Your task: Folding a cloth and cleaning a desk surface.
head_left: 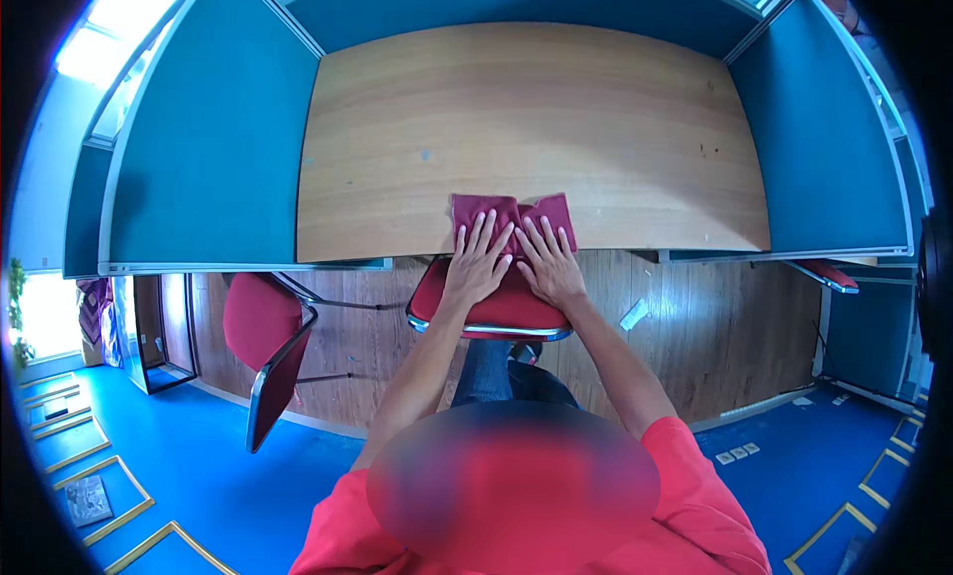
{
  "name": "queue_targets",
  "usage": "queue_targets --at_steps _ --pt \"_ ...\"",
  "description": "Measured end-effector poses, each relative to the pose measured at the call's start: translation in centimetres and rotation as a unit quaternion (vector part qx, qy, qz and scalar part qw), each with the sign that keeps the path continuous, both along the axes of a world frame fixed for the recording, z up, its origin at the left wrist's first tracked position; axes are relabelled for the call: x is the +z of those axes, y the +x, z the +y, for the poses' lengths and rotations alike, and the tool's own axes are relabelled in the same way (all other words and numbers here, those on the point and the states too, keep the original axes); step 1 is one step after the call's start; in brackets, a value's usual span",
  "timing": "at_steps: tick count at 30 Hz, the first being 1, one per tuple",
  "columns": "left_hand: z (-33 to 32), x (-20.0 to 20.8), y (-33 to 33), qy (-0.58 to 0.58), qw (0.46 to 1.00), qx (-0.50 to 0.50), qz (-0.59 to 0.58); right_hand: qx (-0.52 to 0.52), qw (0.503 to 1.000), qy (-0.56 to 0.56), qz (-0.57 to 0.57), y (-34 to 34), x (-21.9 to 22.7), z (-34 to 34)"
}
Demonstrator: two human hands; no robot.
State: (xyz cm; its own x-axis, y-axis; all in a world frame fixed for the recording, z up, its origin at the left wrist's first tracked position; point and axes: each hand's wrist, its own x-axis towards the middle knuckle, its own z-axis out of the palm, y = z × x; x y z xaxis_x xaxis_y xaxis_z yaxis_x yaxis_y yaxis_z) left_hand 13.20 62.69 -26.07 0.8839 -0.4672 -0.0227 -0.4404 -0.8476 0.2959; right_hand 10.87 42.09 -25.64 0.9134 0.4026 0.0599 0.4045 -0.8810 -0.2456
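A dark red cloth (496, 205) lies spread at the front edge of the wooden desk (516, 108), with a fold or gap near its middle. On its left half my left hand (477, 265) rests flat, fingers stretched out. My right hand (552, 267) lies on the right half in the same way, fingers slightly spread. The two thumbs come close to each other between the hands. Both palms reach back past the desk edge, and part of the cloth is hidden under the fingers.
Teal partition panels (213, 138) enclose the desk on the left, back and right. A red chair seat (496, 302) is under my forearms, below the desk edge. Another red chair (266, 327) stands at the left. A small whitish object (634, 314) lies on the wooden floor.
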Motion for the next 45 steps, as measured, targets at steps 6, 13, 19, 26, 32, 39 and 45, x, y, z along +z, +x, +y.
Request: queue_targets --at_steps 6,13,19,26,32,39,45 --pt "0.5 -0.1 1.1 -0.003 0.999 -0.003 -0.044 0.010 0.997 -0.041 0.057 1.9 0.6 0.1" --pt "1.9 0.0 7.9 -0.028 0.997 0.064 -0.036 0.002 1.000 0.025 -0.002 10.1 -0.4 2.9" --pt "5.0 -0.6 20.7 -0.045 0.996 0.056 -0.057 -0.010 0.999 0.016 -0.033 22.5 -1.5 6.2" --pt "7.4 -3.3 38.6 -0.022 0.992 0.022 -0.126 -0.045 0.994 -0.030 -0.094 39.0 -3.7 8.3" --pt "7.5 -4.0 48.2 -0.051 0.982 0.006 -0.180 -0.032 0.996 -0.010 -0.083 48.9 -3.7 8.3" --pt "7.3 -5.1 50.9 -0.053 0.981 0.017 -0.185 -0.025 0.995 -0.024 -0.090 52.2 -4.2 8.3" --pt "7.4 -5.0 49.0 -0.059 0.980 0.029 -0.187 -0.035 0.992 -0.013 -0.118 50.1 -4.2 9.3"
